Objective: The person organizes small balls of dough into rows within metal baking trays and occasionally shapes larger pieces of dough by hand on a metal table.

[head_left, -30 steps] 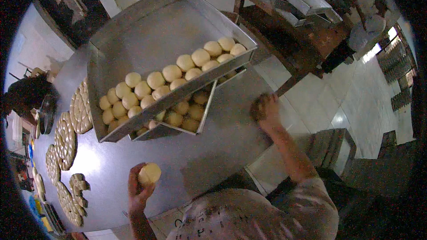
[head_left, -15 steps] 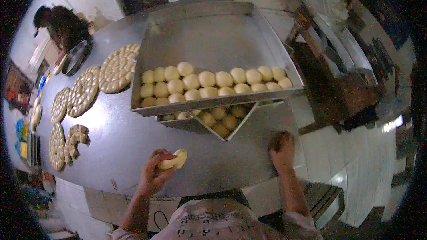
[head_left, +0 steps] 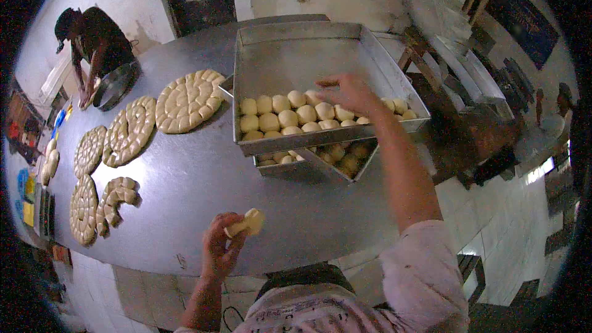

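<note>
My left hand (head_left: 220, 248) holds a pale dough ball (head_left: 246, 222) just above the near edge of the round metal table (head_left: 203, 179). My right hand (head_left: 348, 94) reaches over the upper metal tray (head_left: 290, 55), fingers curled above the rows of dough balls (head_left: 290, 114); I cannot see whether it grips one. That tray rests crosswise on a lower tray (head_left: 308, 166) that also holds dough balls.
Several round coils of cut dough (head_left: 188, 100) lie on the table's left side. A person (head_left: 92, 43) bends over a round metal pan (head_left: 114, 83) at the far left. Wooden racks and stacked trays (head_left: 468, 80) stand at the right.
My right hand has lifted from the table's near edge and moved up over the dough balls in the upper tray. The left hand still holds its dough ball.
</note>
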Demonstrator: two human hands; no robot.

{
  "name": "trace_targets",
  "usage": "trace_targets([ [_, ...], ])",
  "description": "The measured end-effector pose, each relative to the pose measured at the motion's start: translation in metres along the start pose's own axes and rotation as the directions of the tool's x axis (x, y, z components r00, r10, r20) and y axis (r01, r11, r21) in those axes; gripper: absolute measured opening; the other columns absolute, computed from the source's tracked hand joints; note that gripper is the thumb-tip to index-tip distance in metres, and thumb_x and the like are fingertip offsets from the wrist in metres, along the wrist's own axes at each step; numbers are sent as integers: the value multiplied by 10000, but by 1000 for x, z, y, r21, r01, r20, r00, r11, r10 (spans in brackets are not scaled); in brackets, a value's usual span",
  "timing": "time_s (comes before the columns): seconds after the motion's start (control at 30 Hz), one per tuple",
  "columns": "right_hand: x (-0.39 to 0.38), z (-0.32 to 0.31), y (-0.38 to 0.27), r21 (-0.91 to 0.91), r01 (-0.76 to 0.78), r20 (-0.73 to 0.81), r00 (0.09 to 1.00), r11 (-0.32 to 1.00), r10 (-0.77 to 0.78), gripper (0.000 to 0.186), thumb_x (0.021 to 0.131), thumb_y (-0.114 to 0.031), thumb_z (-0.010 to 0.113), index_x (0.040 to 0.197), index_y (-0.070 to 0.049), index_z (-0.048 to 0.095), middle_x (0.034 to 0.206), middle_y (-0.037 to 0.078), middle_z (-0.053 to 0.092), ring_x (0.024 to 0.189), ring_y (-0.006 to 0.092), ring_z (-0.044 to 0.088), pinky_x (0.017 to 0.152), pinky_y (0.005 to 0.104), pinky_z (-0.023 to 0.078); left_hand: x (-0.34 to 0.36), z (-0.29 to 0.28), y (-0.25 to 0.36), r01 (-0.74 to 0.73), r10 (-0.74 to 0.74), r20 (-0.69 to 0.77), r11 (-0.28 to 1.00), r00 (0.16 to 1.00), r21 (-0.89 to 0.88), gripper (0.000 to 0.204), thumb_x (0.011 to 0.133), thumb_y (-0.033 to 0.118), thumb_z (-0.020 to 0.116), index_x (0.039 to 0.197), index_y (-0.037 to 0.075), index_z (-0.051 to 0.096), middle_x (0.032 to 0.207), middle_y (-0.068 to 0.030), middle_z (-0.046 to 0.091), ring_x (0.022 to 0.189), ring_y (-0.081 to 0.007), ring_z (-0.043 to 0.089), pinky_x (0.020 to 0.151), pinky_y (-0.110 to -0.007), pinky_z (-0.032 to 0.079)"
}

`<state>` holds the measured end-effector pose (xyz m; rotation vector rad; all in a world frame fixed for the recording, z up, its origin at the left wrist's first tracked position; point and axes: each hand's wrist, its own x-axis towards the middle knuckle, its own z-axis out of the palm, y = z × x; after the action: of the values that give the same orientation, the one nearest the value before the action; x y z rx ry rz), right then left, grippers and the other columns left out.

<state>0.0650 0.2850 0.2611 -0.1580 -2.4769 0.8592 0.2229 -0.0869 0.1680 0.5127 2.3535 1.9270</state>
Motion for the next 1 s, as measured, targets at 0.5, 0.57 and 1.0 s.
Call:
trace_targets([
  [0.5,-317,-15,30,184,-351,77,936,918,343,277,851,-112,511,1117,-54,561,957,120,586,960,273,533,813,343,437,12,-39,-55,196,-190,49,959,981,-205,166,855,68,526,1017,32,521,970,-71,567,893,-147,544,752,-304,451],
  [0.57,-315,-26,79,-444,-35,22,999,896,49,348,839,-156,508,1173,-56,507,1031,162,550,989,320,494,862,394,390,14,-37,-58,200,-199,23,961,980,-189,154,863,70,514,1013,49,490,913,-44,546,843,-139,535,724,-290,444],
  [1.0,-251,-44,183,-598,13,35,999,802,10,277,708,-160,605,914,6,521,974,181,527,967,379,453,818,471,369,27,98,-17,509,-466,236,842,853,-178,240,785,1,580,942,101,427,852,0,468,729,-94,449,640,-233,394],
])
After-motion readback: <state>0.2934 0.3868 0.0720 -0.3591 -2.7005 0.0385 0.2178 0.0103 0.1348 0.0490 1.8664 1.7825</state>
